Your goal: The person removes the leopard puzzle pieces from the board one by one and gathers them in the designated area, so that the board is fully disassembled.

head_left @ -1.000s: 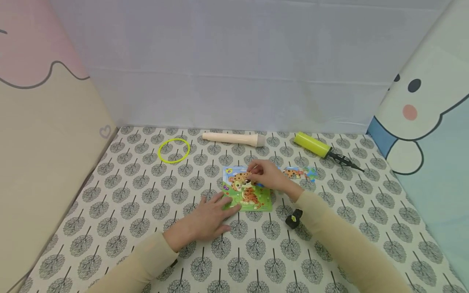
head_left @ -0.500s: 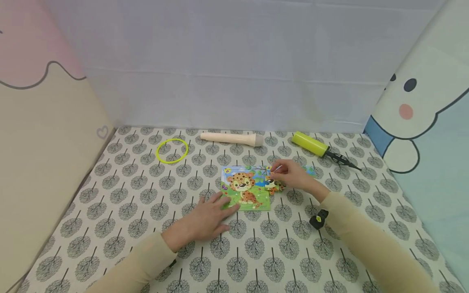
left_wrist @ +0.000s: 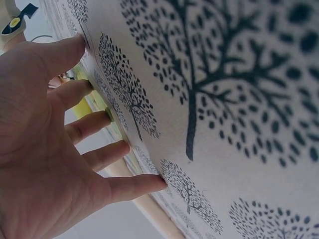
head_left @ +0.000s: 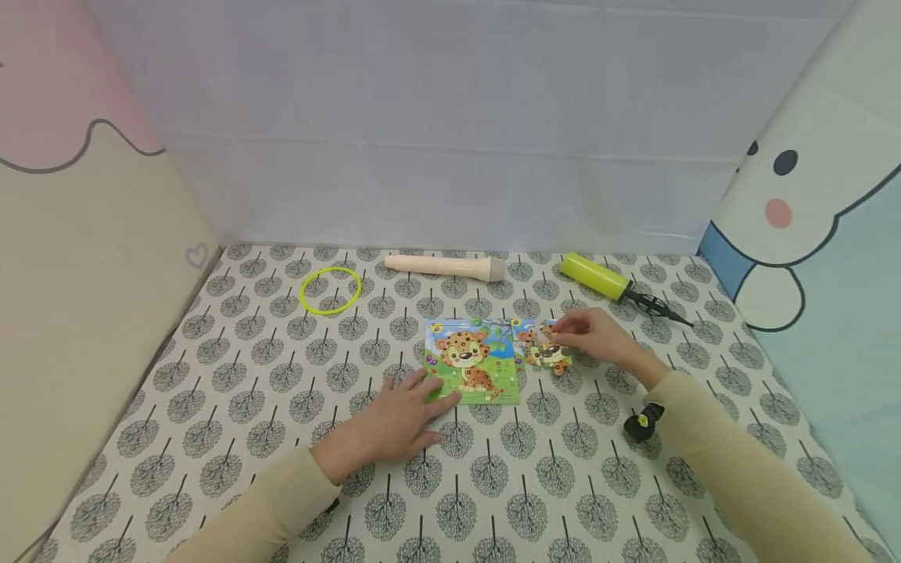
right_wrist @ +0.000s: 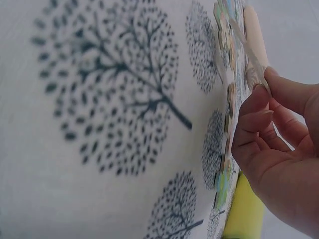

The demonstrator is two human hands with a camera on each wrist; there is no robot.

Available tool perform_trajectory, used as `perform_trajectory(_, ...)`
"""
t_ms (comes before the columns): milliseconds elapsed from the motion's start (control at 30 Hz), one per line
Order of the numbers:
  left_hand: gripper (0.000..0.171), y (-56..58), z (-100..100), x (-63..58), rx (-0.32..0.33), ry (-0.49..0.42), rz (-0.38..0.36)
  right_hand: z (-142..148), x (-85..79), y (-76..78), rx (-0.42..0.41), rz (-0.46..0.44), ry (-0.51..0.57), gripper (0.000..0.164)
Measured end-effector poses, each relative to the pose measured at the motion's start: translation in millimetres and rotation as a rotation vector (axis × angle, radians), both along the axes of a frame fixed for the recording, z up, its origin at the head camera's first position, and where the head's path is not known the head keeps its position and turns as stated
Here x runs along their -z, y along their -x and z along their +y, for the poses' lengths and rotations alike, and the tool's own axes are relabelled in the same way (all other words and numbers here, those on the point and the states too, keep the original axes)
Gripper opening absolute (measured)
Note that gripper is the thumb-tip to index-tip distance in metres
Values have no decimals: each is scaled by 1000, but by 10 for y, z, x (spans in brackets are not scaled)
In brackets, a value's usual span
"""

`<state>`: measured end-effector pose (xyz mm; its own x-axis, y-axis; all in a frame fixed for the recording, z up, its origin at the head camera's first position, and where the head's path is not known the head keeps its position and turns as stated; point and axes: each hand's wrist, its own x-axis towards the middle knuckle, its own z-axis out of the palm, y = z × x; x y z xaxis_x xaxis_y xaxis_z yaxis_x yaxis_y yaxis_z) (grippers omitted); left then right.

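Cream sleeves [head_left: 263, 500]: on both forearms, at the near side of the bench [head_left: 246, 438], whose white cloth is printed with dark trees.
Left hand [head_left: 390, 422]: palm down, fingers spread and nearly straight, with nothing gripped; the fingertips rest on the near left corner of the puzzle picture.
Black wrist device [head_left: 642, 422]: worn under the right sleeve, with a yellow-green patch; any print on it is too small to read.
Puzzle picture [head_left: 462, 356]: flat at mid-bench, a spotted leopard cub on green grass under blue sky.
Right hand [head_left: 594, 336]: well apart from the left, thumb and index fingertip pinched together on a thin piece, the other fingers curled in.
Thin piece [right_wrist: 250, 53]: seen nearly edge-on in the right wrist view, gripped at one end, tilted over the bench.
Leopard pieces [head_left: 523, 331]: lying just right of the puzzle picture, by the right fingertips; some are partly hidden.
Yellow ring [head_left: 331, 313]: flat, far left.
Pale pink wand [head_left: 439, 267]: beyond the puzzle picture, lying crosswise.
Lime pump [head_left: 597, 277]: far right, black nozzle slanting nearer.
Grey backdrop [head_left: 450, 156]: behind everything.
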<state>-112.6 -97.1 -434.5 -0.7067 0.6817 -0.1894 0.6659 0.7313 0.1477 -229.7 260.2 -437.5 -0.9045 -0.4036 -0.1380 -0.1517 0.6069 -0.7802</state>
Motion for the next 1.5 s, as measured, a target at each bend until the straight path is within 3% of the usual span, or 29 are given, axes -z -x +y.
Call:
perform_trajectory(300,65,0,-11,2,-1,-6,-4,100,52,-14,-12,-26,-46,23)
perform_trajectory(667,65,-3,-24,2,-1,-5,-3,33,60,-27,-33,115,-182,13)
perform_trajectory(867,65,-5,-22,-3,2,-4,-3,12,51,-28,-32,124,-219,12)
perform_trajectory(1500,65,-7,-15,-13,2,12,2,32,42,-20,-35,129,-202,11)
